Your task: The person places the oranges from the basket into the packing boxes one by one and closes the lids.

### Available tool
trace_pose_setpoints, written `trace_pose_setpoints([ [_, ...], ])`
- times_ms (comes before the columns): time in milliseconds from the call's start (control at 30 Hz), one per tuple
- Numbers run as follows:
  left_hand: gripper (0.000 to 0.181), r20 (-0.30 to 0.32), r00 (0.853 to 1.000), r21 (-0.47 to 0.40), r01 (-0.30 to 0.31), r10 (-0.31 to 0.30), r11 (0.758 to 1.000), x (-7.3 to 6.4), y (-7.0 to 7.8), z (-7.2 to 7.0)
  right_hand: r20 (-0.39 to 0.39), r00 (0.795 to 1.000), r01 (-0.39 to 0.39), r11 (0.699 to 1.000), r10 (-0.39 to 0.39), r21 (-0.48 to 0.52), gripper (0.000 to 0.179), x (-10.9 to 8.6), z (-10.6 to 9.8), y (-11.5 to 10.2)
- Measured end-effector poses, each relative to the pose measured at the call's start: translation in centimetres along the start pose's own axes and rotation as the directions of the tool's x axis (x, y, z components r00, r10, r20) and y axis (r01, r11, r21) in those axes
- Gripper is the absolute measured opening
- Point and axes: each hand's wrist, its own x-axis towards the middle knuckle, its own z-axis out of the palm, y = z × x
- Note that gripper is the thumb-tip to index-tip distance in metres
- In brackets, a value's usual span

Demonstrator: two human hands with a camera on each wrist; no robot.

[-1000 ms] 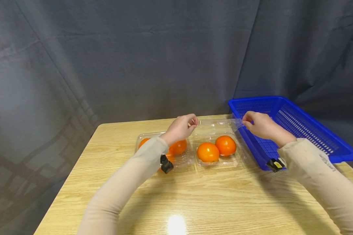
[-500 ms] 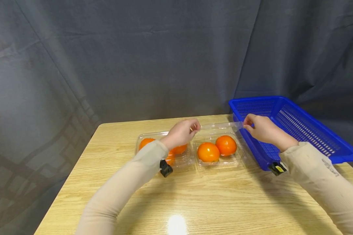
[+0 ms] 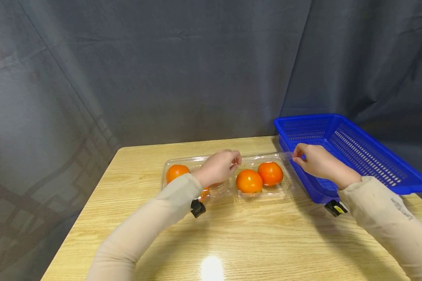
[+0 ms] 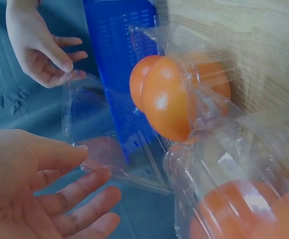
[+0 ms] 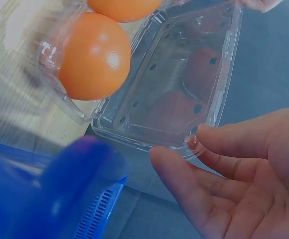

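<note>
Two oranges [image 3: 249,181] sit in the base of a clear plastic clamshell box [image 3: 285,191] on the table. Its clear lid [image 5: 157,97], dotted with vent holes, is raised and tilted at the far side. My left hand [image 3: 219,167] pinches one corner of this lid between thumb and index finger, the other fingers spread loosely in the left wrist view. At the opposite corner my right hand [image 3: 313,159] pinches the lid with thumb and fingers. Left of this box lies a second clear box [image 3: 183,161] with more oranges [image 3: 177,171], partly hidden behind my left hand.
A blue plastic basket [image 3: 379,154] with slotted walls stands at the right, close beside the box and under my right forearm. The wooden table [image 3: 253,238] extends toward me. A dark grey curtain [image 3: 197,78] hangs behind the table.
Both hands have come down and toward me, slightly to the right, bringing the lid lower over the box with the two oranges. The boxes and basket look unmoved.
</note>
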Motion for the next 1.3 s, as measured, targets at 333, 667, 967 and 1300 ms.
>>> trace_pose_setpoints([
  [333, 0.007, 0.03, 1.0, 0.029, 0.001, -0.002, 1.0, -0.5, 0.3, 0.3, 0.023, 1.0, 0.011, 1.0, -0.011, -0.018, 0.006, -0.8, 0.4, -0.2],
  [667, 0.007, 0.058, 0.998, 0.011, 0.005, -0.006, 1.0, -0.8, 0.5, 0.6, 0.016, 1.0, 0.009, 1.0, -0.009, -0.011, 0.005, -1.4, 0.9, -0.3],
  [967, 0.009, 0.078, 0.997, 0.019, 0.013, -0.015, 1.0, -1.2, 0.8, 1.0, 0.041, 0.998, -0.044, 0.998, 0.043, 0.038, 0.004, -2.1, 1.5, -0.8],
  [1300, 0.006, 0.068, 0.997, 0.04, 0.02, -0.023, 0.999, -1.6, 0.9, 1.9, -0.011, 1.0, -0.013, 0.997, 0.012, -0.074, 0.013, -2.9, 2.9, -1.5],
])
